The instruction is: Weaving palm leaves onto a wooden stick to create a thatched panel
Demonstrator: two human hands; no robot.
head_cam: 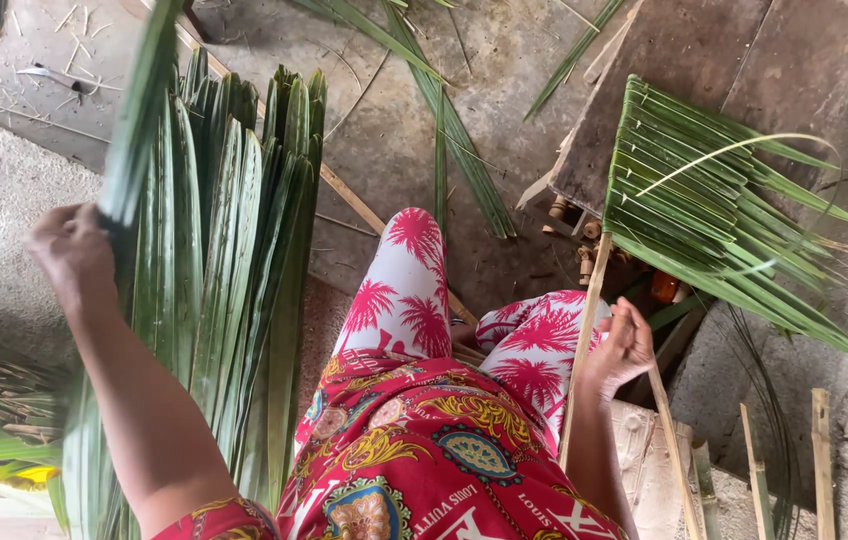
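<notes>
Head view looks down on you seated over a concrete floor (384, 150). Your left hand (72, 250) is raised, its fingers closed around one long green palm leaf (144, 110) lifted above the stack of folded leaves (234, 270) leaning beside your left leg. Your right hand (624, 345) rests near your knee, fingers curled around a thin wooden stick (584, 330) that runs up to the woven leaf panel (714, 210), lying over a wooden board (704, 70) to your right.
</notes>
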